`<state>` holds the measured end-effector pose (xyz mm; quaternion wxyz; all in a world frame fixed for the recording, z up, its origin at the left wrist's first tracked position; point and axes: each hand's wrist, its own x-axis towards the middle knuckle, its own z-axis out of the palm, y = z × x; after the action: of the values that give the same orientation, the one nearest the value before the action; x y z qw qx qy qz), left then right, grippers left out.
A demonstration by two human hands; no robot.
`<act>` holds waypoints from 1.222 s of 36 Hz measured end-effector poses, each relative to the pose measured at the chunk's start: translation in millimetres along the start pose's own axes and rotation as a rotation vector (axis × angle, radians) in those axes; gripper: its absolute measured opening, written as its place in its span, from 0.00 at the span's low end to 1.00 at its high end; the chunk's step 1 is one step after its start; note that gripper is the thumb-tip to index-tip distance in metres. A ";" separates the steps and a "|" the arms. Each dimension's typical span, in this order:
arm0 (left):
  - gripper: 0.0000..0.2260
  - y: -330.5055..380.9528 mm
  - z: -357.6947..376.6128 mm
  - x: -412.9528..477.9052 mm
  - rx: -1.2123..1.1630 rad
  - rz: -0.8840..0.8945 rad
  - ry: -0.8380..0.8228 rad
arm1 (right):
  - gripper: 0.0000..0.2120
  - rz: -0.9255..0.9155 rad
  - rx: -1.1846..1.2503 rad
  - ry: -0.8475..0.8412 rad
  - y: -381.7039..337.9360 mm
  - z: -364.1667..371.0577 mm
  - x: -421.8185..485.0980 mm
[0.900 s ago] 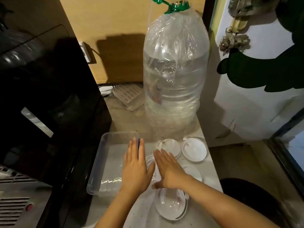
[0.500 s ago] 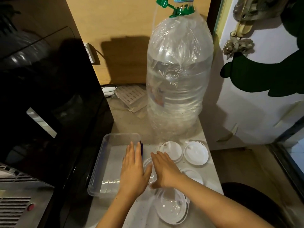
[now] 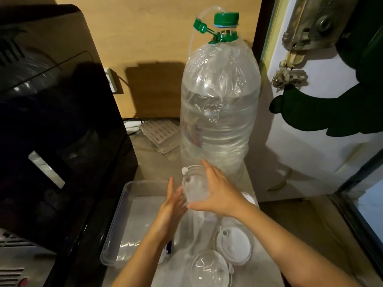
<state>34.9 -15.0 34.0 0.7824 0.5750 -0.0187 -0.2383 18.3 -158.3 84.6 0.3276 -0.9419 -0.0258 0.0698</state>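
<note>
A small round clear plastic container is lifted above the counter, in front of the big water bottle. My right hand grips it from the right, with the fingers over its top edge and the thumb under its lower edge. My left hand touches its left side with straight fingers. Just below the hands stands a clear rectangular tray. Round lids lie on the counter: a white one, a clear one, and a third partly hidden behind my right wrist.
A black appliance fills the left side. A grey slotted piece lies behind, by the wooden wall. A white door stands to the right, past the counter's edge. A small blue item shows under my left forearm.
Both hands lay flat and low over the tray's edge and the lids. Now they have risen, and the right hand holds the clear round container up. The camera has tilted upward.
</note>
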 end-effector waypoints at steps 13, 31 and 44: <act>0.37 1.7 10.6 8.8 -0.551 -0.118 -0.333 | 0.56 -0.005 0.183 0.049 -12.6 4.0 -7.7; 0.45 -2.3 -21.2 11.2 -0.585 -0.124 -0.181 | 0.51 0.125 0.192 0.063 49.9 -16.9 20.5; 0.45 -17.7 -16.2 10.8 -0.588 -0.193 -0.162 | 0.55 0.434 -0.050 -0.054 120.7 18.7 0.9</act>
<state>43.2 -8.8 9.9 0.8849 0.3028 0.0432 -0.3514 16.8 -241.3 -4.9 0.2807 -0.9309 0.1673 0.1632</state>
